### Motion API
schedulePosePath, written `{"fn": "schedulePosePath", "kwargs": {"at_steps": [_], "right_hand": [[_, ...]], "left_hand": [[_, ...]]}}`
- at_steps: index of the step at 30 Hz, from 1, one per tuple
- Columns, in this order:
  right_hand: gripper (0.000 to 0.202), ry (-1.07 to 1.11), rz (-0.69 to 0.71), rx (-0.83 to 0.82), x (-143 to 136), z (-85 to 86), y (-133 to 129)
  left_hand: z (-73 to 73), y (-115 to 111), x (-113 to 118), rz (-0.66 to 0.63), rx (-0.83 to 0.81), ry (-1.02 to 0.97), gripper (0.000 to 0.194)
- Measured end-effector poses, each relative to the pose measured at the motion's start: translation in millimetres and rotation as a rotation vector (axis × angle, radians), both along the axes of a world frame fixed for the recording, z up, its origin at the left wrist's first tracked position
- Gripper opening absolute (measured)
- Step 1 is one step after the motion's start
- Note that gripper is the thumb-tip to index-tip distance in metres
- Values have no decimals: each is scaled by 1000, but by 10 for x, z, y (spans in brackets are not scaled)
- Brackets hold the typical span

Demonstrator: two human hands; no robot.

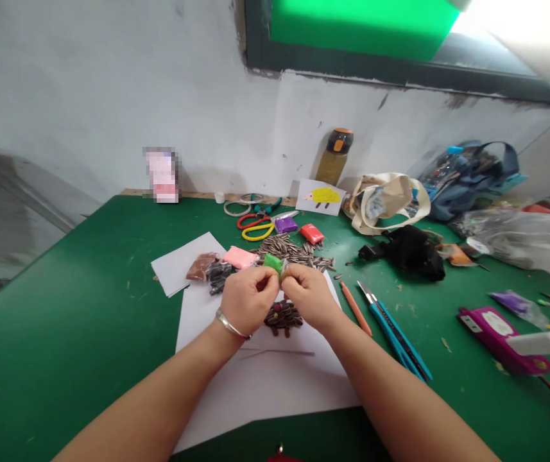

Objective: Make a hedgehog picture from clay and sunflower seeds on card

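Above the white paper [260,391], my left hand [249,296] and my right hand [310,294] meet with fingers pinched. Between them is a small clear packet of green modelling clay [273,262], gripped from both sides. Just below my hands lies a hedgehog figure [283,316] covered in dark striped seeds, with small coloured dots on it; my fingers partly hide it. Sunflower seeds [282,247] are heaped behind my hands. Close to my left hand are packets of pink clay [240,257], brown clay [202,266] and black clay [219,276].
Right of the paper lie an orange stick tool [355,309] and blue-handled cutters [397,337]. Behind are scissors [255,228], purple clay [285,224], red clay [312,233] and a hedgehog drawing [321,197]. A bottle [335,157], cloth bag [385,199] and magenta glue gun [503,340] stand farther right.
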State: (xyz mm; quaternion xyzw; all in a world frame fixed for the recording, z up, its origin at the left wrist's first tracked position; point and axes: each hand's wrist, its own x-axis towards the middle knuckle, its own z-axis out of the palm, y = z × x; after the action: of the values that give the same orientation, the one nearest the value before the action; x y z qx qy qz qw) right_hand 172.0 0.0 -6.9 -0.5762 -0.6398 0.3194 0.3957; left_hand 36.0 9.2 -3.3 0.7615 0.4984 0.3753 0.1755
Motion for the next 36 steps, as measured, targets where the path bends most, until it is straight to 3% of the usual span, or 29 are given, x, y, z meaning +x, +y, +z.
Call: {"fn": "schedulePosePath", "kwargs": {"at_steps": [4, 9, 15, 19, 25, 29, 33, 36], "right_hand": [[17, 13, 23, 24, 12, -26, 5], [18, -146, 110, 140, 63, -63, 6], [20, -253, 180, 182, 72, -77, -19], [17, -72, 180, 88, 55, -64, -22], [11, 462, 218, -131, 20, -125, 4], [10, 650, 209, -184, 5, -161, 8], [11, 720, 201, -200, 40, -127, 10], [13, 581, 189, -189, 69, -94, 11]], "left_hand": [[7, 10, -8, -10, 7, 13, 20], [11, 77, -80, -212, -135, 94, 24], [41, 103, -120, -304, -188, 159, 27], [69, 88, -103, -293, -205, 43, 24], [77, 61, -70, -261, -408, -231, 21], [70, 74, -74, -267, -475, -378, 20], [86, 87, -82, -274, -527, -474, 20], [83, 87, -79, -250, -477, -394, 18]]}}
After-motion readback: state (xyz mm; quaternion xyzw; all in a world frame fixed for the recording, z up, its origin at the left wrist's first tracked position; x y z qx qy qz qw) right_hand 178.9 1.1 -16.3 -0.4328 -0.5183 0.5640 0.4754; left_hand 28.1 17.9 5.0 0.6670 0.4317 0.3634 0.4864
